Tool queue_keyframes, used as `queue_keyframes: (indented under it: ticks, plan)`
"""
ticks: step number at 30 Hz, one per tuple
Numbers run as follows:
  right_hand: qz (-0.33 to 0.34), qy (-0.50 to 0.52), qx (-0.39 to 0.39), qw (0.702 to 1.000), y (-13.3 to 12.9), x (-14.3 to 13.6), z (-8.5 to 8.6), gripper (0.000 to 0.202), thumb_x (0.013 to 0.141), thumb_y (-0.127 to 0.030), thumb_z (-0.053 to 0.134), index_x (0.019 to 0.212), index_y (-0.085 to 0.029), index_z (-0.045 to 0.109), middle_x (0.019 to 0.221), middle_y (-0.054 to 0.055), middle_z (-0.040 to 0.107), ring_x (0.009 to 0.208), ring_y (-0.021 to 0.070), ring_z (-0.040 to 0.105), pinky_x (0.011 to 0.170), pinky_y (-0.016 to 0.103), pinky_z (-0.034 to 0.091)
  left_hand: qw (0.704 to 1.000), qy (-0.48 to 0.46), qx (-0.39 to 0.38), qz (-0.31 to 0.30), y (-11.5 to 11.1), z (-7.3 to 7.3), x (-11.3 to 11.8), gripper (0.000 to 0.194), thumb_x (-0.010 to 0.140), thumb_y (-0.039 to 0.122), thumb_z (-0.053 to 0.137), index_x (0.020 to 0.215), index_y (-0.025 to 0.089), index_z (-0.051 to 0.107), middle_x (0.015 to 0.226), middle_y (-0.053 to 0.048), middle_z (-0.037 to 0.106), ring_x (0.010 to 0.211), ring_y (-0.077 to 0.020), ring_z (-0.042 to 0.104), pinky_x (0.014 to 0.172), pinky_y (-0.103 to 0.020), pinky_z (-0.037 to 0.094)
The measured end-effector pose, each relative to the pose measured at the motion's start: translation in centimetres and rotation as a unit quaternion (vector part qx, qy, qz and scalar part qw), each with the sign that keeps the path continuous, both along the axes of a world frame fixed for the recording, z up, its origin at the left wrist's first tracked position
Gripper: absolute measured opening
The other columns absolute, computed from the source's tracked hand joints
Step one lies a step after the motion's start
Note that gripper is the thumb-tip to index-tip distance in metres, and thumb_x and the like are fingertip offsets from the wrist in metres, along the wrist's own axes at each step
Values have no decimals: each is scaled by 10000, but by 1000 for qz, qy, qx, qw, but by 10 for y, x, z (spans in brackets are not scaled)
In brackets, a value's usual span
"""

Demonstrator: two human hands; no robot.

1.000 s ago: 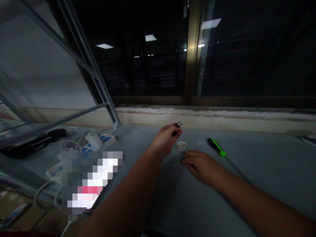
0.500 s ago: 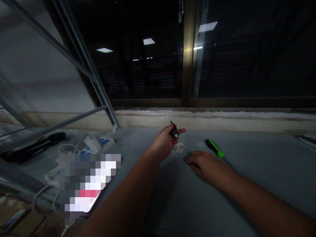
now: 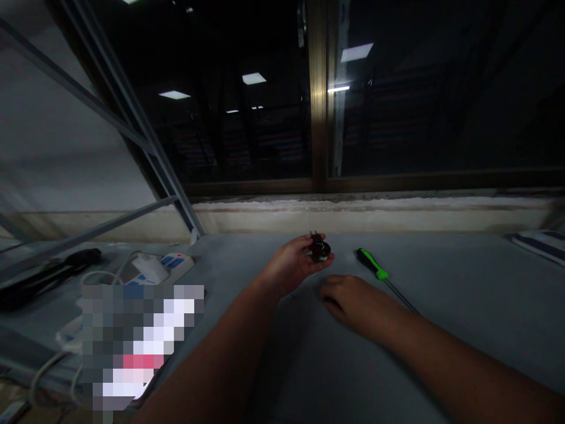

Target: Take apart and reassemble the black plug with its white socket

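Observation:
My left hand (image 3: 293, 263) is closed around a small dark plug (image 3: 321, 248), held above the table. Two metal pins stick up from its top, and a pale greenish bit shows at its lower edge. Close by on the right, my right hand (image 3: 346, 299) rests low at the tabletop with its fingers curled together. Whatever may be between those fingers is hidden. A screwdriver (image 3: 373, 265) with a black and green handle lies beyond my right hand, its shaft running down behind my forearm.
The grey table (image 3: 477, 282) meets a low wall under a dark window. At left are a power strip (image 3: 179, 265) with a white charger (image 3: 150, 268), cables, a blurred-out screen (image 3: 145, 347) and a black object (image 3: 53, 274). A metal frame (image 3: 165, 171) rises there. A flat object (image 3: 541, 244) lies far right.
My left hand has turned the plug, so its pins and dark round body show more. The white ring seen on the table is no longer visible. The view has shifted slightly right.

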State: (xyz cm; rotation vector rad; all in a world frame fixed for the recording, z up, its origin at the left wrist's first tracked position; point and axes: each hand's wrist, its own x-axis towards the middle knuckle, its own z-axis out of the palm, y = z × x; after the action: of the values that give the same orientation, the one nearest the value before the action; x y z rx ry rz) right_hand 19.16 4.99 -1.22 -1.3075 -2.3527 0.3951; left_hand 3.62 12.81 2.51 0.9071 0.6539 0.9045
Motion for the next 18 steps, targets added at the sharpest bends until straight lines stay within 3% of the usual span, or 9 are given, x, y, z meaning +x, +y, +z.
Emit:
queue_keyframes:
  ticks: [6, 10, 13, 18]
  plan:
    - [-23, 119, 17, 992, 1, 15, 3, 136, 759, -48, 613, 769, -180, 640, 735, 12, 649, 678, 161, 604, 635, 276, 415, 998, 37, 48, -19, 4, -6, -2, 218, 904, 179, 627, 1096, 117, 712, 936, -118, 723, 817, -219, 722, 745, -325, 572]
    - [-73, 255, 41, 963, 10, 34, 4, 66, 890, -185, 586, 914, -189, 648, 822, 29, 692, 747, 167, 673, 679, 275, 515, 996, 47, 71, -29, 6, -12, 0, 252, 854, 210, 726, 1084, 107, 733, 933, -103, 718, 778, -175, 684, 715, -283, 534]
    - [-91, 322, 50, 941, 16, 42, 1, 128, 951, -305, 587, 962, -190, 641, 872, 52, 718, 792, 184, 711, 712, 295, 569, 995, 42, 81, -46, 6, -15, 2, 284, 825, 246, 772, 1060, 90, 742, 899, -102, 713, 776, -172, 672, 716, -277, 511]
    - [-78, 347, 61, 933, 19, 44, -4, 123, 937, -287, 638, 1003, -206, 703, 964, 67, 719, 851, 206, 721, 718, 321, 603, 993, 35, 94, -66, 4, -17, 3, 352, 782, 281, 831, 1065, 91, 743, 984, -124, 723, 874, -202, 683, 805, -313, 519]
